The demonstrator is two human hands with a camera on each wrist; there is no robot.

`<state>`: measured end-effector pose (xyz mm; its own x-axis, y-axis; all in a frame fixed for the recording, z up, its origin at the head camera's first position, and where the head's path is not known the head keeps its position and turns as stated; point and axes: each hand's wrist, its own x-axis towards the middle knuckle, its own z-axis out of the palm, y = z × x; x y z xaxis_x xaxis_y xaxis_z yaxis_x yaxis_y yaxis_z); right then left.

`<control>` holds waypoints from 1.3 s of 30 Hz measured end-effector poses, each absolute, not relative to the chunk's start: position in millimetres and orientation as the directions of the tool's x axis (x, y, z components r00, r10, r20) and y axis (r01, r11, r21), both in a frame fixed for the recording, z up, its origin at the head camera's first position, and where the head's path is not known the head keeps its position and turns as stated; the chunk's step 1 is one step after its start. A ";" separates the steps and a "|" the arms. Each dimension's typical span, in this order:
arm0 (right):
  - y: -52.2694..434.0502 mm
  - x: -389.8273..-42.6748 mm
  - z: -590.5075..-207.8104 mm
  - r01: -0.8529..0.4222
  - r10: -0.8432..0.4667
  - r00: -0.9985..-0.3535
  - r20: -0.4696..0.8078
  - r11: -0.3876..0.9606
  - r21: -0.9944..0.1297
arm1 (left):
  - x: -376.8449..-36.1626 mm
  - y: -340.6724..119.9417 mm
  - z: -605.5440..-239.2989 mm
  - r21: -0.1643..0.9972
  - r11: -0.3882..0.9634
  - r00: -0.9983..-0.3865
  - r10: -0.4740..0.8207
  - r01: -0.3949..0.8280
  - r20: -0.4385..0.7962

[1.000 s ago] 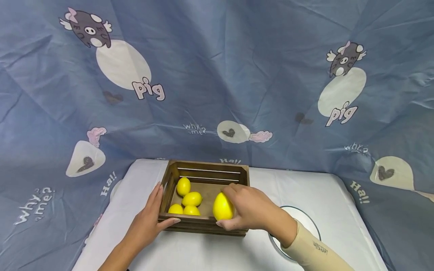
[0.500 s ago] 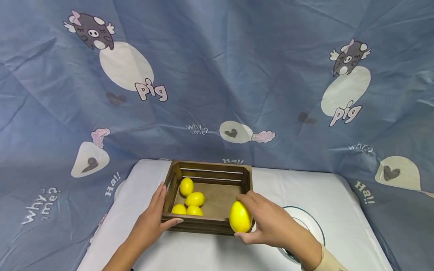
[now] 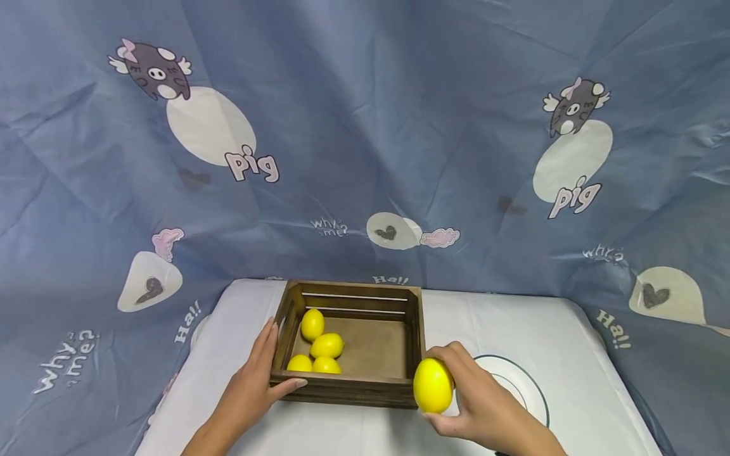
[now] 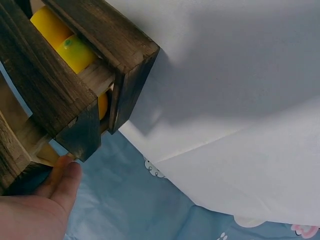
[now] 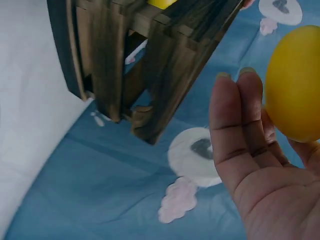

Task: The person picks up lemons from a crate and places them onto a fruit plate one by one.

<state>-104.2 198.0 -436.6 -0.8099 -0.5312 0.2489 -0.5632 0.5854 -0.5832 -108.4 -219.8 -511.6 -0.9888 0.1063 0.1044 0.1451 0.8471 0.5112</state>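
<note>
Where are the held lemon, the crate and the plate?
lemon (image 3: pixel 433 385), head view, middle of its skin
crate (image 3: pixel 348 388), head view, near wall
plate (image 3: pixel 533 396), head view, right rim

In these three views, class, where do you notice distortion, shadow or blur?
Head view: wide-angle bending of the backdrop, even light. Left wrist view: the wooden crate casts a soft shadow on the white cloth. Right wrist view: the held lemon and right hand look slightly soft.

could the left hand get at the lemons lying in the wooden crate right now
Probably yes. The left hand grips the crate at its near left corner, and the four lemons lie just inside that corner. The crate is open on top, with nothing over them. It would have to let go first.
</note>
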 end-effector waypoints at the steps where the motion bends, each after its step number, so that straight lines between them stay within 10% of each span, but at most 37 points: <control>1: 200.1 -103.0 -439.0 -0.543 -0.521 -0.820 0.237 0.578 -0.610 | -107.6 -219.6 -512.6 0.513 0.847 -0.990 0.105 0.140 0.098; 27: 251.5 -91.3 -498.6 -0.122 -0.207 -0.978 -0.004 0.591 -0.798 | -106.9 -219.6 -512.7 0.516 0.845 -0.989 0.102 0.142 0.105; 39: 283.3 -96.5 -523.4 0.039 -0.036 -0.995 -0.097 0.736 -0.676 | -108.1 -218.7 -513.7 0.515 0.842 -0.986 0.106 0.159 0.131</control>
